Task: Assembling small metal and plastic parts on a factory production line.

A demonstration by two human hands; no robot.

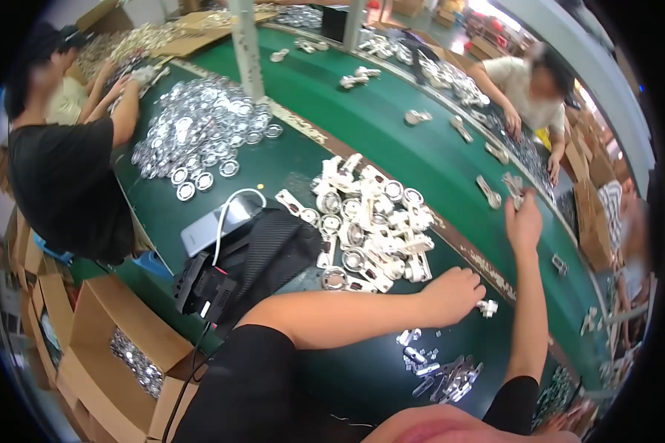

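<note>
My left hand [452, 297] is closed above the green table, its fingers curled round a small white part [487, 308] that sticks out beyond them. Reaching over the green belt, my right hand [524, 220] pinches a whitish part [513, 184] with a long, forked shape. Left of my left hand lies a heap of white plastic parts [377, 214], many with a round ring end and a handle. Nearer to me, small shiny metal pieces [451, 378] are spread on the table. Another pale part [488, 192] lies on the belt beside my right hand.
A pile of silver discs [199, 125] covers the far left table. A power bank [214, 225] with a white cable rests by a black bag [284, 247]. An open carton [118, 325] stands at lower left. Co-workers stand left and across the belt [391, 111]; a post [247, 52] rises between.
</note>
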